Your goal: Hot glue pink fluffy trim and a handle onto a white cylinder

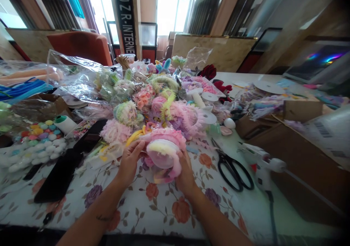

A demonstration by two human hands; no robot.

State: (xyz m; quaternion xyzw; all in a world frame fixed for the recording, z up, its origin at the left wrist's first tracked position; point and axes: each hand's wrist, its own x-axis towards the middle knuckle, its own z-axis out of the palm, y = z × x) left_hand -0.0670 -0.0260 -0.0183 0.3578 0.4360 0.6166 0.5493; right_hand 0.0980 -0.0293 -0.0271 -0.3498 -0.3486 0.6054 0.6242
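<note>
A pink-trimmed clear round piece (161,154) was held between the fingers of the left hand (133,158) and the right hand (186,167), above the floral worktop (136,216). Black-handled scissors (235,171) were laid right of the right fingers.

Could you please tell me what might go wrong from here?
The right hand could brush the glue gun if it swings outward; whether it is hot cannot be told. The scissors lie nearby and might get knocked. The fluffy pink-and-yellow piece might snag on the crowded pile just behind.
</note>
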